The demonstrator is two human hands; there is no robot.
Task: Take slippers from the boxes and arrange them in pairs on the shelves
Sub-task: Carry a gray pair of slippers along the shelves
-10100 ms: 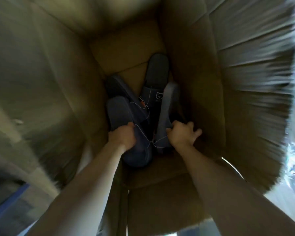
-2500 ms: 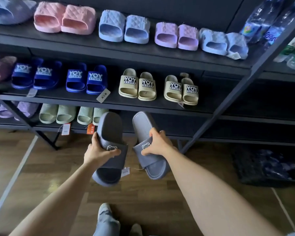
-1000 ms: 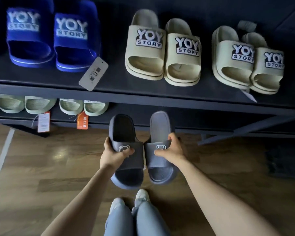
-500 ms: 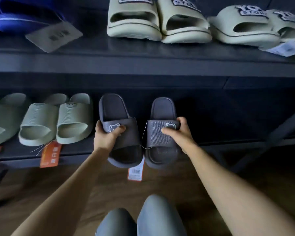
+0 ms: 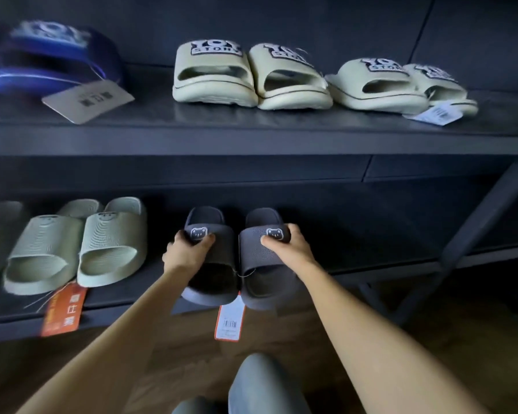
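Observation:
Two dark grey slippers with small bear badges sit side by side at the front of the lower shelf (image 5: 386, 249), toes toward me and slightly over the shelf edge. My left hand (image 5: 186, 252) grips the strap of the left grey slipper (image 5: 214, 279). My right hand (image 5: 287, 249) grips the strap of the right grey slipper (image 5: 260, 264). A white and orange price tag (image 5: 230, 322) hangs below the pair.
A pale green pair (image 5: 78, 249) stands just left of the grey pair, with an orange tag (image 5: 63, 312). The upper shelf (image 5: 251, 138) carries two cream pairs (image 5: 251, 76) and a blue slipper (image 5: 51, 64). A slanted shelf brace (image 5: 467, 234) is at right. My knees (image 5: 260, 386) are below.
Both hands have carried the grey pair forward from in front of the shelf onto the lower shelf, beside the green pair. The camera has dropped lower and closer.

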